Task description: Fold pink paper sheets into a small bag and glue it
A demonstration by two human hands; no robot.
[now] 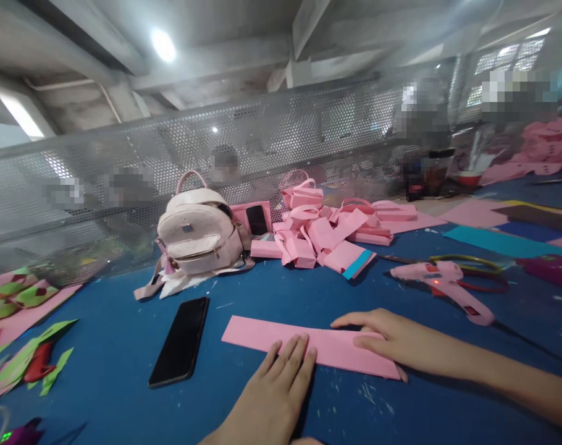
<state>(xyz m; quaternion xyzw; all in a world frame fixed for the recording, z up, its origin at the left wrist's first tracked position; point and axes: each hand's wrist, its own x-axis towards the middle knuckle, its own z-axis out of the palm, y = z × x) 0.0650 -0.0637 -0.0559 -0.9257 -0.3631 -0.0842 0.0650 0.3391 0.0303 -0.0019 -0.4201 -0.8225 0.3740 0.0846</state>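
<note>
A blue bench, flecked and scuffed with pale marks, fills the lower view. A perforated metal screen rises along its far edge, under a ceiling of grey concrete beams with a bright round lamp; a paned window shows at right.

Against the far edge stand a cream backpack and a heap of folded pink pieces. Coloured sheets lie towards the far right corner, with a pink glue gun nearer.

On the near half, a pink strip lies slantwise, right of a black phone. The left hand rests on it, fingers outstretched; the right hand grips its right end between thumb and fingers.
</note>
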